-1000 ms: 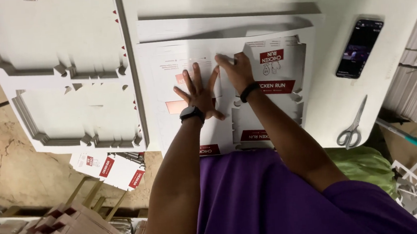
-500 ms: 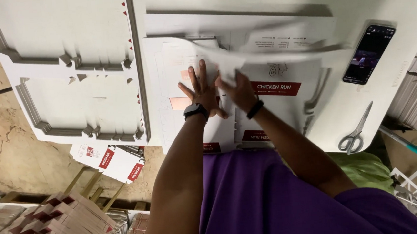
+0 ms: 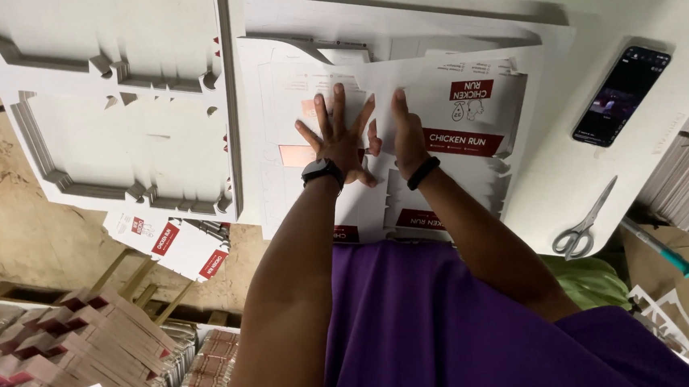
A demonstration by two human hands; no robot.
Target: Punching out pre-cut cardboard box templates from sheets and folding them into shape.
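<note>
Both hands [image 3: 373, 139] now press flat mid-sheet [image 3: 469, 120], edges clear.

Left hand [image 3: 341, 141] splayed flat, right hand [image 3: 406, 132] seemingly flat, arms outstretched

Part of the printed carton sheet [image 3: 469, 120] is being covered by the left hand [image 3: 339, 141] and the right hand [image 3: 407, 136], so the fold line beneath the palms is being hidden. The sheet's near edge is being masked by the purple shirt [image 3: 451, 323]. The stack of die-cut white boards [image 3: 111, 97] is being cut off by the top and left picture edges. The phone [image 3: 620, 95] screen near the desk's right edge is being shown too small to be made out. The folded cartons [image 3: 72, 342] at lower left are being cropped by the frame.
</note>
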